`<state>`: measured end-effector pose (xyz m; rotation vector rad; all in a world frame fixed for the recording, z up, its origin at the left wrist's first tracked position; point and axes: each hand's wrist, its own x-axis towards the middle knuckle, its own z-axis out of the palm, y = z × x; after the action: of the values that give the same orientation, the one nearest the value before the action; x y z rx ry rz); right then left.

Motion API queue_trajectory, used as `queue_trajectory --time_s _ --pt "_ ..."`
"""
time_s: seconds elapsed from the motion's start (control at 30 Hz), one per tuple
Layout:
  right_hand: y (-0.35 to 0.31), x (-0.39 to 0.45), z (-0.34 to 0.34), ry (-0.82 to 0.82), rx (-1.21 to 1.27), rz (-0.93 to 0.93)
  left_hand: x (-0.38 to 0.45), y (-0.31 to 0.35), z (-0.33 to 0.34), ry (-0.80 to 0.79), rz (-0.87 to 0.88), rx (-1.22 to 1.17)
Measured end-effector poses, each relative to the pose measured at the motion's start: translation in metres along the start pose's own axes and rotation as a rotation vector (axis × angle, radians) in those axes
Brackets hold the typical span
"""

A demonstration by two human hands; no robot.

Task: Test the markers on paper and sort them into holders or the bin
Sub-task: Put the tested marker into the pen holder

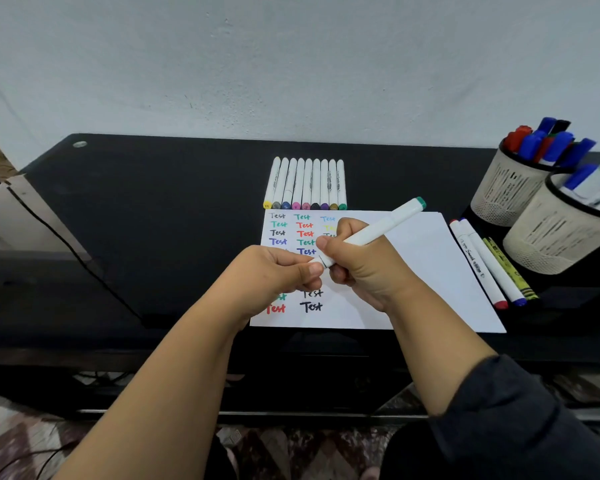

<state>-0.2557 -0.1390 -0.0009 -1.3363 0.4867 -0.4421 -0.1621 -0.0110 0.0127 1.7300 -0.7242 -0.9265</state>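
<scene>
Green-capped marker (371, 233), held over the test paper (413, 271) in the curled right hand (364, 265), left hand (274, 275) pinching its near cap: uncapping step, judged; next calls for a straight pull.

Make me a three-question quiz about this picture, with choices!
1. Where is the row of markers?
A. beyond the paper
B. inside a holder
C. on the floor

2. How many markers are in that row?
A. four
B. nine
C. fifteen

3. What is the right hand doing?
A. resting flat
B. pointing
C. gripping a white marker

Answers: 1 A, the row lies past the paper's far edge. 2 B, nine coloured ends show. 3 C, its fingers curl around the barrel, while the left hand pinches the near end.
</scene>
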Motion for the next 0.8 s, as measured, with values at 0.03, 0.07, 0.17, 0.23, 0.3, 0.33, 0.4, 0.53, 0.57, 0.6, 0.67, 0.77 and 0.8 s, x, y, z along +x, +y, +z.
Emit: queue_trajectory --time_s 0.03,0.07,0.17,0.23,0.3,0.33,0.4,0.53,0.57,0.6,0.67,0.77,0.8 --pt "-0.001 -0.001 0.000 -0.008 -0.015 -0.002 0.000 0.000 0.000 -0.008 -0.001 0.013" --pt "-0.001 -0.002 0.000 -0.015 -0.032 -0.005 0.000 0.000 -0.001 -0.019 -0.003 0.026" --pt "-0.003 -0.005 -0.001 0.004 -0.066 -0.016 -0.001 0.001 0.001 -0.019 -0.019 0.038" --pt "-0.006 -0.007 0.000 0.045 -0.072 -0.019 -0.002 0.002 0.004 0.017 -0.005 0.035" --pt "-0.011 -0.011 0.000 0.091 -0.066 -0.014 -0.003 0.003 0.006 0.058 0.014 0.052" --pt "-0.013 -0.012 0.000 0.126 -0.037 -0.010 -0.004 0.002 0.006 0.073 0.013 0.061" --pt "-0.017 -0.014 -0.004 0.229 0.075 -0.011 -0.008 0.003 0.007 0.095 -0.004 0.070" --pt "-0.022 -0.019 -0.013 0.455 0.173 -0.063 -0.017 0.005 0.007 0.138 -0.024 0.081" --pt "-0.021 -0.022 -0.014 0.476 0.064 -0.095 -0.018 0.006 0.007 0.143 -0.026 0.089" --pt "-0.021 -0.026 -0.014 0.474 -0.113 -0.141 -0.020 0.008 0.008 0.146 -0.020 0.106" --pt "-0.021 -0.032 -0.014 0.379 -0.559 -0.266 -0.021 0.011 0.008 0.143 -0.004 0.128" --pt "-0.020 -0.036 -0.017 0.345 -1.093 -0.464 -0.022 0.023 0.010 0.111 0.019 0.141" --pt "-0.022 -0.037 -0.019 0.409 -1.183 -0.539 -0.020 0.027 0.010 0.101 0.028 0.136"
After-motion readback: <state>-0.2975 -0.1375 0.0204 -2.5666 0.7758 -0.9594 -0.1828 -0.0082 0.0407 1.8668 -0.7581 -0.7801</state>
